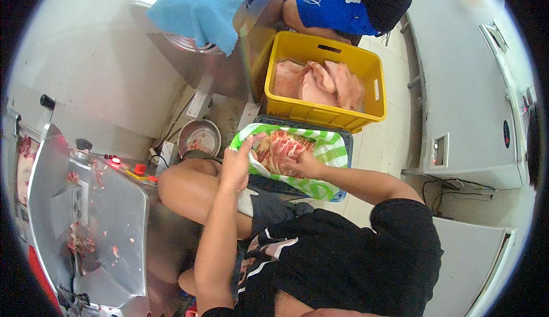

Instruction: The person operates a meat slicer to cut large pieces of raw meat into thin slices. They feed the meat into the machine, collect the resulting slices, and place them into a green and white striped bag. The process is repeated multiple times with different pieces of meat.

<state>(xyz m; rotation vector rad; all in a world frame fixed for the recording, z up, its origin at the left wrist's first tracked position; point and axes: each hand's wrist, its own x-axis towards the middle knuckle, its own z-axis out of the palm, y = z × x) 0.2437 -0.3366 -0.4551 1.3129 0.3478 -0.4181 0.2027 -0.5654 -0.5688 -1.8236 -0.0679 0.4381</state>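
Note:
A green-and-white striped plastic bag [323,182] holds thin slices of red-and-white meat [274,148] above a dark tub [345,145]. My left hand [237,162] is closed on the bag's left edge, thumb upward. My right hand [304,162] is inside the bag at the right of the slices, its fingers curled into them and partly hidden.
A yellow crate [320,111] of pale meat slabs stands beyond the bag, near another person [337,5]. A steel machine [126,214] with scraps and red buttons is at left. A bowl [199,128], blue cloth [200,5], cords and white appliances [463,105] surround me.

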